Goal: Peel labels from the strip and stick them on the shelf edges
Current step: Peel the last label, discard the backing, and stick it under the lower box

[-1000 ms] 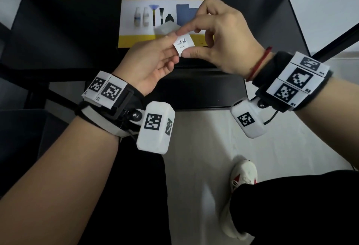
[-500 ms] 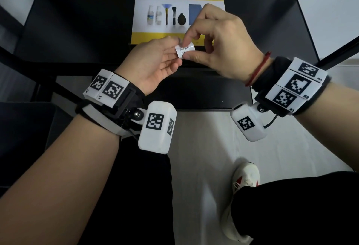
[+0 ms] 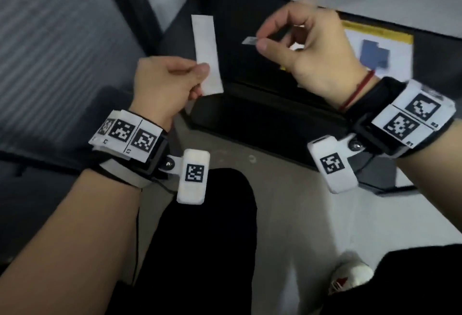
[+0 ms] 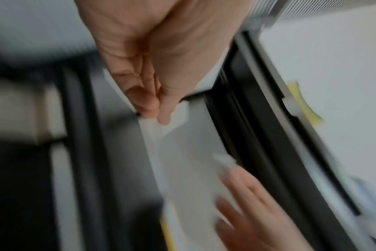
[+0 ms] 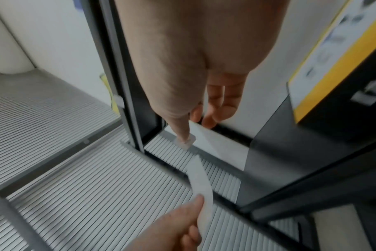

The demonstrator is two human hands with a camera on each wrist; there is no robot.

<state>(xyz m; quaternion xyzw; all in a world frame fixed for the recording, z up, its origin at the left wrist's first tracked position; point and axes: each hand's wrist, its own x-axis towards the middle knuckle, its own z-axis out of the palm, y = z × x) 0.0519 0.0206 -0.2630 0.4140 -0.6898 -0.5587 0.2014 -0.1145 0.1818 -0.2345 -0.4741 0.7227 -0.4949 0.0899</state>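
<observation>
Label off the strip, one in each of my hands.

Head view: my left hand (image 3: 165, 84) pinches the strip (image 3: 207, 54) near its lower end, so most of it stands up above the fingers, out of the way. My right hand (image 3: 307, 49) pinches the label (image 3: 250, 40) by one end between thumb and forefinger, I judge to keep the sticky face free for the shelf (image 3: 250, 114) edge just below it. Beyond the right hand lies a yellow-bordered box (image 3: 375, 47); its print is too blurred to read.
Left wrist view: the fingers (image 4: 144, 95) press together on the strip (image 4: 182, 152); all is smeared.
Right wrist view: the label (image 5: 186, 141) hangs from the thumb tip, faint marks on it unreadable, and the strip (image 5: 201, 183) runs down to my left hand (image 5: 172, 227).
</observation>
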